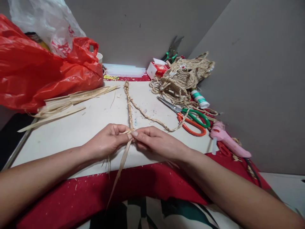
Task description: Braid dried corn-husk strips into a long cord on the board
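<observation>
A braided straw cord (129,108) runs from the middle of the white board down to my hands, and a thinner twisted length curves off to its right. My left hand (107,140) pinches the cord's near end between thumb and fingers. Close against it, my right hand (157,141) pinches the same spot, thumb tips almost touching. From between the hands a loose flat strand (122,163) hangs toward my lap, with thin frayed fibres beside it. Dry straw strips (78,97) lie on the board to the left.
Scissors (188,116) with green and orange handles lie at right, below a heap of braided cord (186,74) and a spool (200,99). A pink glue gun (228,140) rests at far right. Red plastic bag (52,76) at left; clear sticks (125,70) and tissue box (157,68) behind.
</observation>
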Motion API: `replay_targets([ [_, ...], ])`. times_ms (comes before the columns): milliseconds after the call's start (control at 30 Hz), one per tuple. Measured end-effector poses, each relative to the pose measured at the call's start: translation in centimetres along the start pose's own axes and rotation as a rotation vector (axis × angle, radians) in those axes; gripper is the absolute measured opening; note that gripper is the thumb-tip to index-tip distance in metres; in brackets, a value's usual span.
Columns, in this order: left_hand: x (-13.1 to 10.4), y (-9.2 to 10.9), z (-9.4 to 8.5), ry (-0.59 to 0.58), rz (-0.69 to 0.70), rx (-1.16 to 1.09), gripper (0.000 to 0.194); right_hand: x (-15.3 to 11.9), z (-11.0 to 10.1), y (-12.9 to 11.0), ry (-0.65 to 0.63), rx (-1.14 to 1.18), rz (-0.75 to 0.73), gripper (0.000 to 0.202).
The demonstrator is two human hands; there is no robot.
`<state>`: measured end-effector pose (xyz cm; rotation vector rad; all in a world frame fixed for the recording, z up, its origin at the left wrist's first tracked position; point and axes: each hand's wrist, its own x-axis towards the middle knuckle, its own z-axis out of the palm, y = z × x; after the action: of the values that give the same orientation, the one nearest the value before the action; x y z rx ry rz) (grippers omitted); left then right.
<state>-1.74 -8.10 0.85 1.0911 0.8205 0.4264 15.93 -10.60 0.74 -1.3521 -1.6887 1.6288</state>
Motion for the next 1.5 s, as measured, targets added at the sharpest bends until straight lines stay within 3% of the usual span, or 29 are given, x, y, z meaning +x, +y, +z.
replay_targets([
  [200,0.1,0.0,-0.5,-0.022,0.051,0.225,0.022,0.5,-0.1,0.5,-0.014,-0.016,0.003,0.042],
  [467,-0.4,0.7,-0.6,0.134,0.123,0.788,0.030,0.4,0.9,0.9,0.138,-0.014,0.059,0.039],
  [633,-1.2,0.9,0.2,0.165,0.130,1.061,0.031,0.2,2.1,0.9,0.204,0.230,0.099,0.037],
  [867,-2.1,-1.0,1.1,0.140,0.140,1.442,0.023,0.0,3.0,1.0,0.125,0.632,0.189,0.043],
  [1067,-2.2,-2.1,2.0,0.120,0.230,1.686,0.027,-0.1,3.3,0.8,0.140,0.695,0.187,0.039],
  [1200,-2.8,-2.3,2.7,0.033,0.379,1.664,0.027,-0.2,3.1,0.4,0.128,0.735,0.225,0.029],
  [1300,-3.0,-1.1,2.2,-0.018,0.404,1.508,0.025,-0.3,2.8,0.5,0.087,0.768,0.221,0.024],
  [1433,-2.1,1.0,0.5,0.332,0.396,1.173,0.026,-0.2,2.4,1.0,0.055,0.792,0.192,0.020],
  [1500,-1.3,1.3,-0.1,0.320,0.312,0.902,0.023,-0.2,2.2,1.1,0.034,0.788,0.193,0.019],
])
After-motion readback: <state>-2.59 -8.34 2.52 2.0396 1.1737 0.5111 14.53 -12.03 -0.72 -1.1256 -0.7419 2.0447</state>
